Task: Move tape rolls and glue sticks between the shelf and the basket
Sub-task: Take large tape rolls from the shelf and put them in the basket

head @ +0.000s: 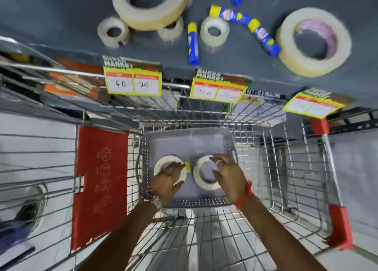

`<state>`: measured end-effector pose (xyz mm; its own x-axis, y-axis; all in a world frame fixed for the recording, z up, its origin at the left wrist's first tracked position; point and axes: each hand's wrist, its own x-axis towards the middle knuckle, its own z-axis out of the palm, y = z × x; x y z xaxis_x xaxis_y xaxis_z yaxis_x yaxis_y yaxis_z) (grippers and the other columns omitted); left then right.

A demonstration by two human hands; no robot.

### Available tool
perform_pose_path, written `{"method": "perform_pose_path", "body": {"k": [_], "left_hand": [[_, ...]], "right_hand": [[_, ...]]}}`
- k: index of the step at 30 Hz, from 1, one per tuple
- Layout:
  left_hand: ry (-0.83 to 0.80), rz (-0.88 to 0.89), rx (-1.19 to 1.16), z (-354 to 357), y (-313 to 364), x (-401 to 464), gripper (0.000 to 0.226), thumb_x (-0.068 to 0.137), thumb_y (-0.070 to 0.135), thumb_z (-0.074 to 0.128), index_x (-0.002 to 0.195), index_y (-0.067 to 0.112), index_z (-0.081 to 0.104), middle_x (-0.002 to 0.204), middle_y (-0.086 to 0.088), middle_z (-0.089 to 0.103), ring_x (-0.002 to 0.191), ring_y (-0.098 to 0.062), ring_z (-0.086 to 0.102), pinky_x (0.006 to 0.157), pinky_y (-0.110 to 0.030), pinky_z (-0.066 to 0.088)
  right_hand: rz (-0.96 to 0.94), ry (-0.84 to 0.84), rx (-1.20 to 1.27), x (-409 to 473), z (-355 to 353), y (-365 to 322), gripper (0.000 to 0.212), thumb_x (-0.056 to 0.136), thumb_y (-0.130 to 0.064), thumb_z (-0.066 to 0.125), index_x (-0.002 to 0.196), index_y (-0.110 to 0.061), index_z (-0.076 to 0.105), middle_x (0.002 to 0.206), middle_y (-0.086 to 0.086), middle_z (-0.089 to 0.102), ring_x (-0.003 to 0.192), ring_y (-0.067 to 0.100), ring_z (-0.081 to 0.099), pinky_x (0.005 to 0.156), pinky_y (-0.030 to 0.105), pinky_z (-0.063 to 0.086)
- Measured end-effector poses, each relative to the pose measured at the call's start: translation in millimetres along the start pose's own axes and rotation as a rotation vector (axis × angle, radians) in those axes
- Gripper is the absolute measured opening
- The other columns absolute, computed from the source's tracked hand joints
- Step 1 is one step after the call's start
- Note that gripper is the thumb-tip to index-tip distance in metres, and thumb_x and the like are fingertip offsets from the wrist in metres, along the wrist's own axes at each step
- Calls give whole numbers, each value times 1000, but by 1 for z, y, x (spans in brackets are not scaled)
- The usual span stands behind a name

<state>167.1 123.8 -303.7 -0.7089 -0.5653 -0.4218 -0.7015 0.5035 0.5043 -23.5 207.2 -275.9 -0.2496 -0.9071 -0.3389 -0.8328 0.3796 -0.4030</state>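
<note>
Both hands reach into the basket [185,142] in the cart [290,168]: the left hand [169,175] lies loosely open on one tape roll [163,162], the right hand [228,173] spreads open-fingered over another [201,180]; whether either grips is unclear. The basket's far half is bare. Above, the shelf [61,15] holds more rolls [314,41] and glue sticks [193,42], with price tags [133,83] along its edge.

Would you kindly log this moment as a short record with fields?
place: grey basket inside a wire trolley
in basket: two tape rolls, a partly hidden yellow item between them
left hand: over left roll
right hand: over right roll
grip: unclear for both
shelf: tape rolls, four glue sticks
</note>
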Motion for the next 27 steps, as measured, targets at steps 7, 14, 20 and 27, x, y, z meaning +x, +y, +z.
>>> {"method": "perform_pose_path", "body": {"k": [7, 14, 20, 27], "left_hand": [[730, 382, -35, -163, 69, 22, 29, 92, 22, 44, 107, 5, 61, 109, -19, 68, 106, -19, 50, 92, -28, 40], [753, 126, 64, -273, 87, 69, 43, 86, 0, 51, 128, -2, 44, 134, -25, 46, 124, -39, 43, 106, -42, 34], [508, -74, 291, -307, 90, 86, 47, 92, 19, 50, 136, 10, 36, 138, -20, 43, 122, -39, 44, 96, -47, 42], [519, -22, 266, -314, 86, 87, 37, 89, 21, 55, 125, 13, 50, 121, -23, 58, 105, -43, 56, 89, -49, 50]], "right_hand": [[-130, 901, 78, 11, -178, -40, 20, 84, 4, 62, 102, 1, 68, 102, 18, 70, 99, 18, 49, 93, 10, 35], [170, 563, -116, 60, -249, -21, 56, 78, -1, 69, 129, 5, 48, 129, 32, 52, 122, 44, 46, 108, 43, 35], [225, 472, -180, 73, -258, -14, 46, 80, 1, 65, 125, 2, 53, 120, 32, 59, 113, 45, 53, 94, 45, 45], [237, 539, -171, 69, -260, -12, 42, 76, 5, 61, 118, 0, 60, 110, 32, 64, 104, 45, 57, 86, 43, 49]]}}
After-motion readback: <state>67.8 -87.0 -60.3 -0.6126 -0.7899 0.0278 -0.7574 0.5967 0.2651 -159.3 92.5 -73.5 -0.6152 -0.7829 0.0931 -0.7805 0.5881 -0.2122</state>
